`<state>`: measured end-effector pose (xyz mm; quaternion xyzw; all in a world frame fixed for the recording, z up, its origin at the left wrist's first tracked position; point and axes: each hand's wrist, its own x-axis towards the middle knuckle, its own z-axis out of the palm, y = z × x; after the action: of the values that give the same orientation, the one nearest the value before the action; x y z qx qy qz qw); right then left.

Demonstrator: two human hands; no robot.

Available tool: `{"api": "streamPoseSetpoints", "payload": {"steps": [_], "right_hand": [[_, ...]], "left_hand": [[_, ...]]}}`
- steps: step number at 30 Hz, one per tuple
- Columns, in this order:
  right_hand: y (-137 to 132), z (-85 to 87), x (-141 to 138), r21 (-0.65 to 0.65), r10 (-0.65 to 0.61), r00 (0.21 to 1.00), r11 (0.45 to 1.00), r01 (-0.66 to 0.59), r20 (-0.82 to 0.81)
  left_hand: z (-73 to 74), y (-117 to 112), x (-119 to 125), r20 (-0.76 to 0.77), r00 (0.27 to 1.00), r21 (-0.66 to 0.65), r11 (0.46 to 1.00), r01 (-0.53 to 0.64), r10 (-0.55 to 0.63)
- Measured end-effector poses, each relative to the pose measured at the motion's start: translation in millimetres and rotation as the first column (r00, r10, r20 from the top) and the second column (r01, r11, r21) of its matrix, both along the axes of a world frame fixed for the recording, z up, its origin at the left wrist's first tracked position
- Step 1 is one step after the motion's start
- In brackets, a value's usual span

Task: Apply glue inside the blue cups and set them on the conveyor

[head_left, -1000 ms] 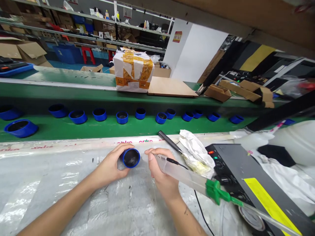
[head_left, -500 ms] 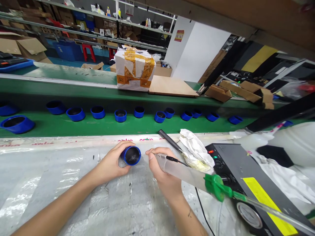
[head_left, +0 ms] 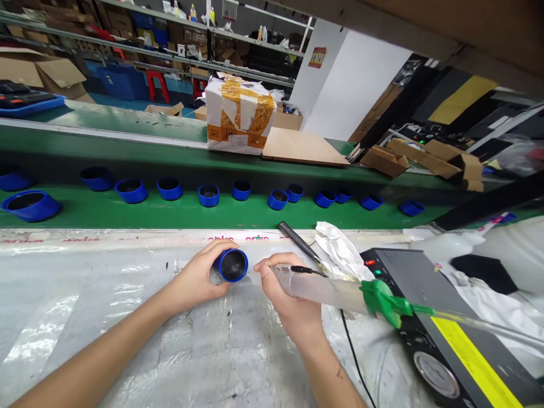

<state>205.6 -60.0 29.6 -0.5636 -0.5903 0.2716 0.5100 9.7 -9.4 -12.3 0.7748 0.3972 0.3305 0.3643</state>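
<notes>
My left hand (head_left: 203,277) is wrapped round a blue cup-shaped part (head_left: 233,265) with a dark inside, its opening tilted toward me. In my right hand (head_left: 289,297) is a translucent dispensing syringe (head_left: 329,292) with a green cap (head_left: 385,301) and a tube leading off to the right. The syringe's tip points left, close to the right rim of the blue part; whether it touches cannot be made out. A short black plug with a thin cable (head_left: 302,270) lies against the syringe barrel by my fingers.
A grey dispenser box (head_left: 429,294) with lit indicators and a gauge stands at the right. Beside it lie crumpled white tissue (head_left: 340,252) and a black-handled tool (head_left: 300,242). Several blue parts sit along the green conveyor belt (head_left: 178,214). A taped carton (head_left: 240,116) stands on the ledge behind.
The whole view has shifted slightly. My left hand still holds the blue part and my right hand the syringe, whose green-capped end sits a little farther right in view.
</notes>
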Motion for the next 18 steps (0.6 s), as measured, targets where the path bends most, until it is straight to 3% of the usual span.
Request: {"api": "streamPoseSetpoints", "payload": {"steps": [18], "right_hand": [[-1.7, 0.0, -12.2, 0.016, 0.052, 0.997, 0.999, -0.051, -0.053]], "left_hand": [[-1.6, 1.4, -1.7, 0.024, 0.999, 0.006, 1.000, 0.025, -0.026]]}}
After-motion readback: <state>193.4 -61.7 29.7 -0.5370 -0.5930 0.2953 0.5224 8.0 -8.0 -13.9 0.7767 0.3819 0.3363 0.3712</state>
